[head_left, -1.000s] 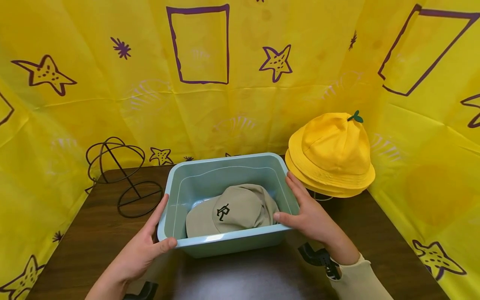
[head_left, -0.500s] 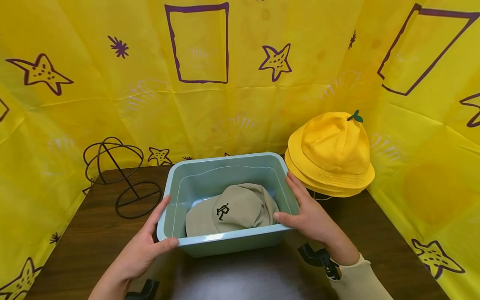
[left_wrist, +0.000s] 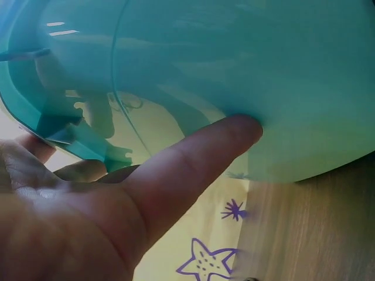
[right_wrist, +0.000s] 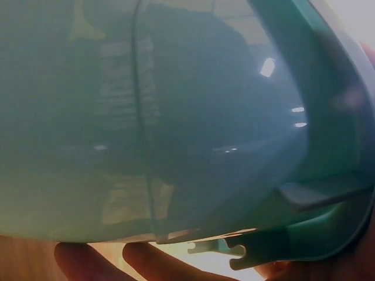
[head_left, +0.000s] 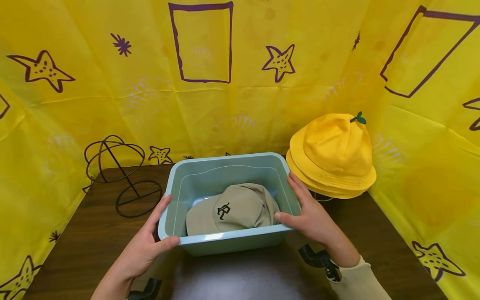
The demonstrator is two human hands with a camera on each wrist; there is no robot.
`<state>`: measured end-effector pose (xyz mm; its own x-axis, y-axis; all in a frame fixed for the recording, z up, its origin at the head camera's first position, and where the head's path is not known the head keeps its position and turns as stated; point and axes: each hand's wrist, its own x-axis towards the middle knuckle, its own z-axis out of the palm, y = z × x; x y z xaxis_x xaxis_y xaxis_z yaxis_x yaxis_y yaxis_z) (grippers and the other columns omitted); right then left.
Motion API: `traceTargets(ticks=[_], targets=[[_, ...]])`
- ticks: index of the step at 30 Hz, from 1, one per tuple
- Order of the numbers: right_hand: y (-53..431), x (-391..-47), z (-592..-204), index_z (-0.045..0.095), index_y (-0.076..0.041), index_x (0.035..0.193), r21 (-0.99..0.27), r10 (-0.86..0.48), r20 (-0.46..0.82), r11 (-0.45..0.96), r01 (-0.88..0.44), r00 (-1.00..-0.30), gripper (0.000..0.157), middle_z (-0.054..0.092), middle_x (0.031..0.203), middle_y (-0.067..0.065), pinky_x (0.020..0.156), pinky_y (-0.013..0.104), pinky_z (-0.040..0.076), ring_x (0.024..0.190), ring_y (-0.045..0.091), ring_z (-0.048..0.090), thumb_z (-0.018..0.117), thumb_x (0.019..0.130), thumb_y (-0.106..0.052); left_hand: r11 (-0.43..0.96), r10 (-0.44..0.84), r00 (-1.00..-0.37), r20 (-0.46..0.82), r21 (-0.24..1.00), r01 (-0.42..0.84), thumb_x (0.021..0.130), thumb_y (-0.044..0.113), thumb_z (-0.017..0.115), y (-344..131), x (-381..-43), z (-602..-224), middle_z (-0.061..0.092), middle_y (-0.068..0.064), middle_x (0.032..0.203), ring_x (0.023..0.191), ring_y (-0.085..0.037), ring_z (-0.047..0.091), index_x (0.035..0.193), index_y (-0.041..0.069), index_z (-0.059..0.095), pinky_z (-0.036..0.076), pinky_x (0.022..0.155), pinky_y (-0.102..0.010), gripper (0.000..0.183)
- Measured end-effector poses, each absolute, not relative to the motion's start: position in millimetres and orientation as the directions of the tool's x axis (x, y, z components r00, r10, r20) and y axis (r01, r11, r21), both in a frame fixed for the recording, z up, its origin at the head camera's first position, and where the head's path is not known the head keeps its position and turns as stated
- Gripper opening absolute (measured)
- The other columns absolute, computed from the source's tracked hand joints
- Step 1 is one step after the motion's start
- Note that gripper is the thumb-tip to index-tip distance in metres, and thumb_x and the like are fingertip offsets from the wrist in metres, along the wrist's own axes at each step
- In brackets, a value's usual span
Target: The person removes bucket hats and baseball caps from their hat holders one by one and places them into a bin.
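A light blue plastic basin [head_left: 234,241] stands on the dark wooden table in the head view. A beige cap [head_left: 243,206] with a black embroidered letter lies inside, its brim toward the left. My left hand [head_left: 144,246] grips the basin's left end, thumb over the front rim. My right hand [head_left: 313,218] holds the opposite end, its thumb over the rim near the cap. In the left wrist view, one finger [left_wrist: 193,167] lies straight against the basin's outer wall [left_wrist: 293,76]. The right wrist view has fingertips [right_wrist: 82,260] at the lower edge of the wall [right_wrist: 211,117].
Behind the right hand, stacked yellow bucket hats [head_left: 333,154], the top one with a green sprout, sit on a stand. A black wire hat stand [head_left: 121,175] is left of the basin. Patterned yellow cloth [head_left: 202,104] encloses the dark wooden table [head_left: 97,237] at the back and sides.
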<state>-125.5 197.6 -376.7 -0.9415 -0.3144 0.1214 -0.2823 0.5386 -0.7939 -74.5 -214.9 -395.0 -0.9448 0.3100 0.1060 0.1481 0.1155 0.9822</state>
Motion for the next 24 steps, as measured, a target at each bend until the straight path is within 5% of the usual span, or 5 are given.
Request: traceTargets(ticks=[14,20,24], targets=[[200.0,-111.1,-374.1,0.036,-0.005,0.154,-0.67,-0.229,0.251,0.66,-0.34,-0.94,0.083,0.031,0.158,0.012,0.107,0.062,0.028,0.141,0.037,0.032,0.074,0.089,-0.043,0.14,0.294,-0.949,0.11,0.978,0.156,0.092,-0.002,0.067,-213.2,-73.9,-396.6,-0.004,-0.015,0.163,0.125,-0.049,0.031,0.161,0.02,0.012,0.049,0.086,-0.028,0.091],[214.9,-99.3,-357.1,0.044,-0.008,0.15,-0.692,-0.119,0.381,0.621,-0.368,-0.917,0.07,0.045,0.149,0.012,0.083,0.041,0.055,0.122,0.032,0.056,0.077,0.09,-0.023,0.201,0.275,-0.955,0.107,0.965,0.166,0.091,0.001,0.069,-213.7,-74.2,-396.8,-0.003,-0.013,0.164,0.126,-0.047,0.033,0.161,0.022,0.015,0.048,0.085,-0.027,0.091],[226.6,-91.3,-339.8,0.046,-0.014,0.15,-0.785,-0.014,0.446,0.474,-0.399,-0.895,0.073,0.046,0.147,0.007,0.075,0.024,0.054,0.114,0.012,0.061,0.077,0.086,0.0,0.199,0.276,-0.954,0.112,0.965,0.171,0.091,-0.001,0.067,-215.3,-74.1,-397.2,-0.001,-0.015,0.163,0.124,-0.046,0.033,0.161,0.022,0.014,0.048,0.085,-0.027,0.091]])
